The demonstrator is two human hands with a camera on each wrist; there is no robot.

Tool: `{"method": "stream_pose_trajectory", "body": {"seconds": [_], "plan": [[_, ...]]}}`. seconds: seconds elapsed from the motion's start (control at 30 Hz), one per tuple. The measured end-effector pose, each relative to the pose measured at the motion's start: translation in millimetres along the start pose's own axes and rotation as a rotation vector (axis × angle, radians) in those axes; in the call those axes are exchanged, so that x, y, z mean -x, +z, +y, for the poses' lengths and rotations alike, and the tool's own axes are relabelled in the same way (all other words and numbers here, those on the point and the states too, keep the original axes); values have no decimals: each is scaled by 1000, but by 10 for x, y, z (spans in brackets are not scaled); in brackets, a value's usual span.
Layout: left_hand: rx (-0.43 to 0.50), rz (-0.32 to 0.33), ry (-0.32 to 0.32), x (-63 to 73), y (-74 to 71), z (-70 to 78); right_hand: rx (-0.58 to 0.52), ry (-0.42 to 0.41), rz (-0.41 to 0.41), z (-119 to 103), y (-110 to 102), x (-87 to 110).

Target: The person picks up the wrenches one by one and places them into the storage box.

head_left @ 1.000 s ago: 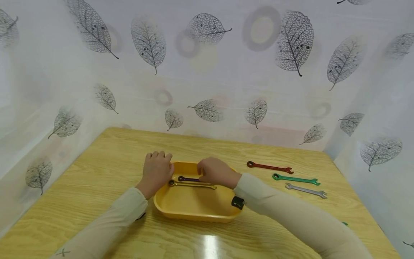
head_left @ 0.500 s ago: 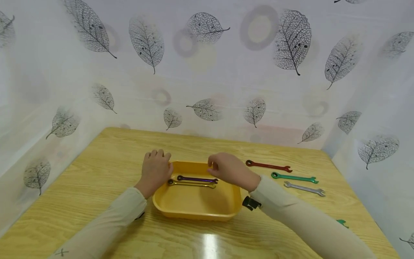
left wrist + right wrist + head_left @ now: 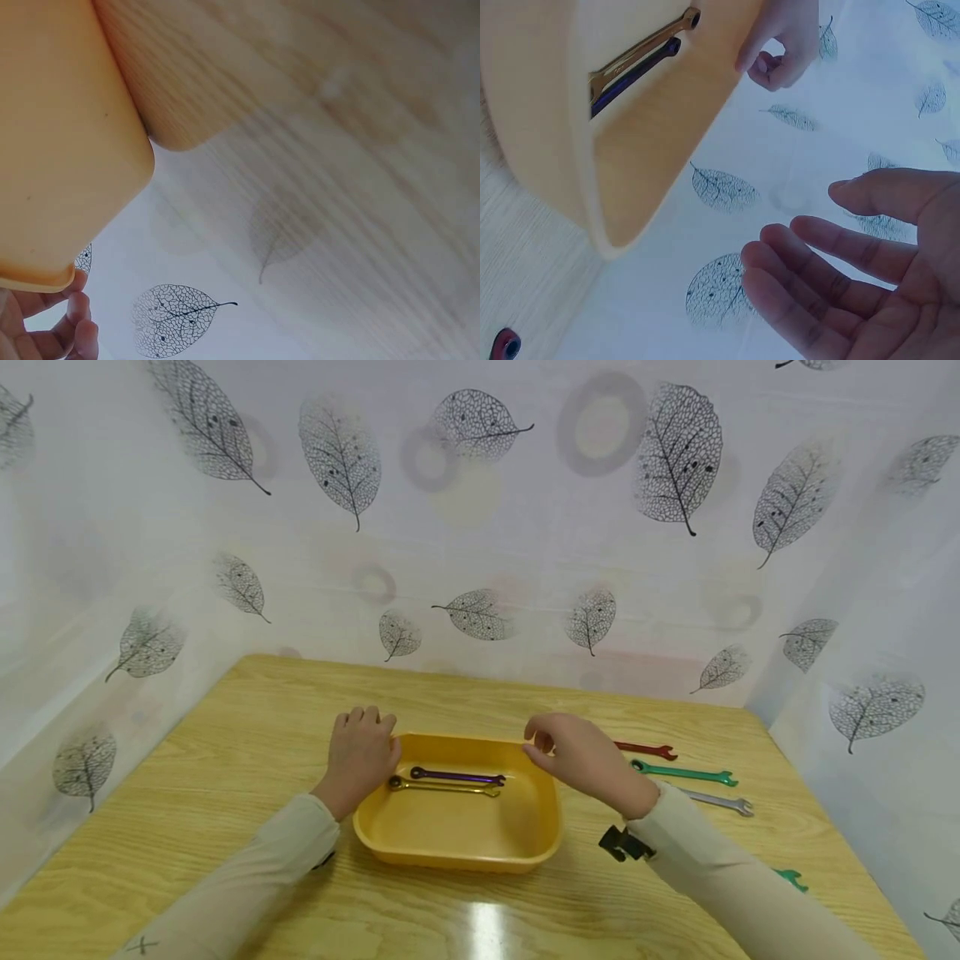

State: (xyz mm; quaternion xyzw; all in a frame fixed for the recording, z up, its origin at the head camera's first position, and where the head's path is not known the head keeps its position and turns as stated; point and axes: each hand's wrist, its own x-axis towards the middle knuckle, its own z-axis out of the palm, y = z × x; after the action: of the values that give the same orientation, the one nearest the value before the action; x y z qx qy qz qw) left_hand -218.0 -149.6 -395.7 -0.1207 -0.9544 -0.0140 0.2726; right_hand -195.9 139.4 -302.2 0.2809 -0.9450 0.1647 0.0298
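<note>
A yellow plastic tray [image 3: 450, 839] lies on the table with two wrenches inside, near its far side. One is a purple ratchet wrench [image 3: 461, 776]; just in front of it lies a gold ratchet wrench [image 3: 438, 787]. My left hand [image 3: 360, 758] grips the tray's left rim at the far corner, thumb at the rim and fingers curled outside. Above the tray's far right corner hovers my right hand [image 3: 583, 762], which holds nothing. In the right wrist view the fingers [image 3: 832, 281] of that hand are loosely bent, with the thumb apart from them.
Right of the tray lie a red wrench [image 3: 648, 749], a green wrench [image 3: 690, 773] and a silver wrench [image 3: 723, 801]. The right hand and arm partly cover the red and silver ones. Another green wrench end [image 3: 792, 879] shows beside the right sleeve. Leaf-printed cloth [image 3: 480, 552] hangs behind the table.
My right hand has let go of the purple wrench in the tray and moved up and right to the tray's far right corner. The left hand has stayed on the rim.
</note>
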Motion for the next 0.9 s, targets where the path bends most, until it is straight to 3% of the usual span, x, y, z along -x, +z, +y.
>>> {"method": "stream_pose_trajectory", "body": {"seconds": [0.2, 0.47, 0.9], "plan": [[8, 1, 0, 1, 5, 3, -24, 35, 32, 141, -43, 132], [8, -26, -12, 6, -9, 6, -20, 15, 114, 301, -89, 303], [15, -3, -7, 7, -19, 3, 83, -112, 169, 559, -250, 563]]}}
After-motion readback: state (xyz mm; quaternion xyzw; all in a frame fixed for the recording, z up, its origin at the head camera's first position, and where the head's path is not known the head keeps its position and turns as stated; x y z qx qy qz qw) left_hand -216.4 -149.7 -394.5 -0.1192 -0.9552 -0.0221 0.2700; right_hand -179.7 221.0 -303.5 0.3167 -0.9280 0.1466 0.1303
